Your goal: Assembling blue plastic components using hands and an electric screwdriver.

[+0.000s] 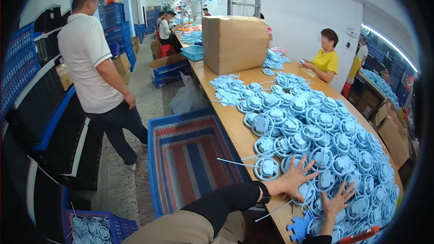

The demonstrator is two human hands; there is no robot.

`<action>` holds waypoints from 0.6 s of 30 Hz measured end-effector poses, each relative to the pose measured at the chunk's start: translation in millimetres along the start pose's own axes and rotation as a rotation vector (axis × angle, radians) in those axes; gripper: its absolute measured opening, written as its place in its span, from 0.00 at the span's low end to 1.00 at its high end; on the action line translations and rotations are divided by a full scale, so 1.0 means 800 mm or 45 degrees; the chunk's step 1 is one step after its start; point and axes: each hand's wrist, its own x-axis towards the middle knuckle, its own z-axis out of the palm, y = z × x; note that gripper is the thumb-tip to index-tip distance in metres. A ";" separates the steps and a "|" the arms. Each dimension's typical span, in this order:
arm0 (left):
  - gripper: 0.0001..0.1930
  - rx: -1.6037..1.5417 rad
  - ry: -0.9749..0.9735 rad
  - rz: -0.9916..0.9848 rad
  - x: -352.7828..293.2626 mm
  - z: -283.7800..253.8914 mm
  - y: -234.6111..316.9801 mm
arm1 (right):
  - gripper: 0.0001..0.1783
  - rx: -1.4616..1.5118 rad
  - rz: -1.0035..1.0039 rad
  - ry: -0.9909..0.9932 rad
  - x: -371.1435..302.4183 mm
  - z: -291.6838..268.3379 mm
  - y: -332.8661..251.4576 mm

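A large heap of light blue plastic ring-shaped parts (312,131), each with a blocky centre and some with a thin rod, covers much of the wooden table. My left hand (293,179) lies on the heap's near left edge, fingers spread over the rings. To its right, my right hand (335,202) rests on the parts with its fingers also spread. Neither hand is closed round a part. One ring with a long rod (266,168) lies beside my left wrist, the rod jutting past the table edge. Under my hands sits a blue jigsaw-edged mat piece (299,227).
A cardboard box (235,43) stands on the table (205,73) beyond flat blue pieces (227,89). Left of the table is a blue crate (153,162) with a striped lining. One person (92,63) stands at left; another (324,63) sits across the table. A red-handled tool (361,236) lies near right.
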 end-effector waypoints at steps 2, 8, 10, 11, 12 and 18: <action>0.63 -0.032 -0.046 0.012 0.016 -0.001 -0.004 | 0.60 -0.035 -0.010 0.079 0.011 0.029 0.009; 0.62 -0.001 -0.090 0.082 0.056 0.013 -0.017 | 0.61 -0.002 0.103 -0.052 0.025 0.008 0.006; 0.61 -0.010 -0.005 0.096 0.066 0.027 -0.018 | 0.60 0.100 -0.185 0.404 0.028 0.051 0.041; 0.60 0.032 0.051 0.089 0.060 0.032 -0.026 | 0.58 0.069 -0.061 0.209 0.028 0.024 0.008; 0.59 0.062 0.115 0.093 0.061 0.023 -0.035 | 0.57 0.123 -0.094 0.196 0.033 0.013 -0.005; 0.57 0.232 0.040 0.068 0.075 0.026 -0.045 | 0.52 0.306 -0.089 0.157 0.018 -0.010 -0.014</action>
